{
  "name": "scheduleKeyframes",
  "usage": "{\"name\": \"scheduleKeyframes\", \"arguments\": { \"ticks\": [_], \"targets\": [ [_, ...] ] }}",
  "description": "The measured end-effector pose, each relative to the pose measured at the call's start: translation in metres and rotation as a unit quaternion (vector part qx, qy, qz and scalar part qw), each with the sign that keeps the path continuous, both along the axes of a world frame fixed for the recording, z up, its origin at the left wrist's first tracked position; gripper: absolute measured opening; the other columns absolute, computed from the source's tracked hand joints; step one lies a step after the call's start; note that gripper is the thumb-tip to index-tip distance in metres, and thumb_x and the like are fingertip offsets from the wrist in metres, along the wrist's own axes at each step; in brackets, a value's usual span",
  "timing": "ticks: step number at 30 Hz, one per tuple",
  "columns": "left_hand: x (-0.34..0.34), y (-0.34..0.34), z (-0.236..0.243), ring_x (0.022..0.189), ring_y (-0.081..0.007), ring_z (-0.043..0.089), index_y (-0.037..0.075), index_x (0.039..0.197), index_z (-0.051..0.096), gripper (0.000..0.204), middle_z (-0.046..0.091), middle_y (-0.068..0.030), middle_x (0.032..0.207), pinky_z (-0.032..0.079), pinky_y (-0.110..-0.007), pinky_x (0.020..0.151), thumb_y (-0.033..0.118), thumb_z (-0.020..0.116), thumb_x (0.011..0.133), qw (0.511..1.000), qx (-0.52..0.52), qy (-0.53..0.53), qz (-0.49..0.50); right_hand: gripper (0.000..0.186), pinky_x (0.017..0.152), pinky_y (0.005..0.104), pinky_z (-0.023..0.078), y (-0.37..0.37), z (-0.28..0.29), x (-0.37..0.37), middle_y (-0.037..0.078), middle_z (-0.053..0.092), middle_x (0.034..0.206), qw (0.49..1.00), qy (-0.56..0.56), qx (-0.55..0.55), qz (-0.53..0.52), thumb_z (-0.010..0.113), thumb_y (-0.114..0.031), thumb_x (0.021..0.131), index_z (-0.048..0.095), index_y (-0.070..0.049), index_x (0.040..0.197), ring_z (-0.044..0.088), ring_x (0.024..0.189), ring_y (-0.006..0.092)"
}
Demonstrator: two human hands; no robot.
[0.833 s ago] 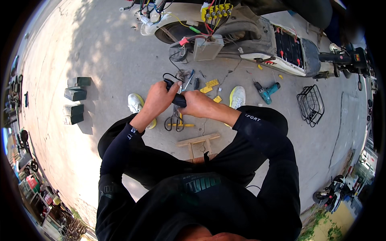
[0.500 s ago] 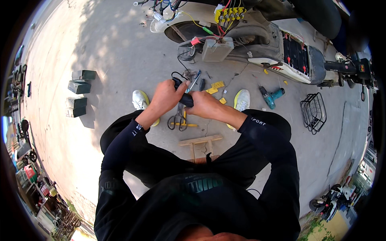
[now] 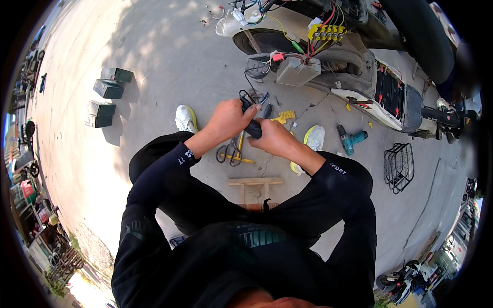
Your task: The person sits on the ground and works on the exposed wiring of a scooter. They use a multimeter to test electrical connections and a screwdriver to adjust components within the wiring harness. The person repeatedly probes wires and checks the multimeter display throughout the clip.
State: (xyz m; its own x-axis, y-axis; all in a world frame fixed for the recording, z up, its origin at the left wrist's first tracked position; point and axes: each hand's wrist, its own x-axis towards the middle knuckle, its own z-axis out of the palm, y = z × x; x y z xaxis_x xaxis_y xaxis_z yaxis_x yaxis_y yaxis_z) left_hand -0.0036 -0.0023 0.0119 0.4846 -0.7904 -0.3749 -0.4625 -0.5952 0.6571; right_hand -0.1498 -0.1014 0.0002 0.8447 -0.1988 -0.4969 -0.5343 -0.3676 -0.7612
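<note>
Head view — hands (image 3: 226, 122) (image 3: 279, 137) tight around black object (image 3: 253, 129) — white lettering (image 3: 338, 168) on dark sleeves (image 3: 163, 172)

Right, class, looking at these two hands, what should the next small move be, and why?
Probably a slight turn of the black object with the right hand, while the left hand steadies it. Both hands are on it, one toward each end, and they cover much of its surface, so a small turn might expose a hidden side.
</note>
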Motion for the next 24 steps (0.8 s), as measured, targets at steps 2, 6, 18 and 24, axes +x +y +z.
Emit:
{"name": "scheduleKeyframes", "arguments": {
  "ticks": [2, 6, 18, 24],
  "targets": [
    [0.001, 0.001, -0.003, 0.053, -0.0434, 0.053, -0.009, 0.064, 0.059, 0.063, 0.053, -0.0267, 0.057, 0.043, -0.048, 0.054, 0.047, 0.065, 0.092, 1.0, -0.001, -0.007, -0.006, 0.041, 0.078, 0.0461, 0.054, 0.0, 0.0, 0.001, 0.028, 0.069, 0.085, 1.0, 0.005, -0.002, -0.001, 0.074, -0.025, 0.075, 0.066, 0.006, 0.1, 0.068, 0.086, 0.0433],
    [0.001, 0.002, -0.006, 0.057, -0.0458, 0.056, -0.009, 0.065, 0.06, 0.062, 0.055, -0.0276, 0.059, 0.045, -0.049, 0.056, 0.047, 0.065, 0.092, 1.0, -0.016, -0.001, -0.002, 0.043, 0.077, 0.0456, 0.054, 0.001, -0.002, 0.001, 0.028, 0.069, 0.086, 1.0, 0.013, -0.007, -0.002, 0.073, -0.025, 0.076, 0.065, 0.006, 0.105, 0.068, 0.086, 0.0431],
    [0.002, 0.007, -0.003, 0.064, -0.0437, 0.065, -0.005, 0.069, 0.064, 0.051, 0.062, -0.0255, 0.063, 0.054, -0.049, 0.063, 0.04, 0.062, 0.092, 0.999, -0.012, 0.024, -0.03, 0.028, 0.053, 0.0307, 0.045, 0.016, -0.002, 0.008, 0.006, 0.061, 0.066, 0.989, 0.09, 0.097, -0.068, 0.074, -0.018, 0.083, 0.06, 0.003, 0.096, 0.058, 0.055, 0.0151],
    [0.006, 0.018, 0.004, 0.066, -0.041, 0.068, -0.003, 0.074, 0.068, 0.045, 0.065, -0.0225, 0.064, 0.056, -0.047, 0.062, 0.038, 0.063, 0.092, 0.998, -0.031, -0.002, -0.052, 0.018, 0.051, 0.028, 0.044, 0.027, -0.009, 0.007, 0.003, 0.06, 0.063, 0.988, 0.075, 0.107, -0.078, 0.072, -0.011, 0.084, 0.062, 0.003, 0.088, 0.057, 0.054, 0.01]
  ]
}}
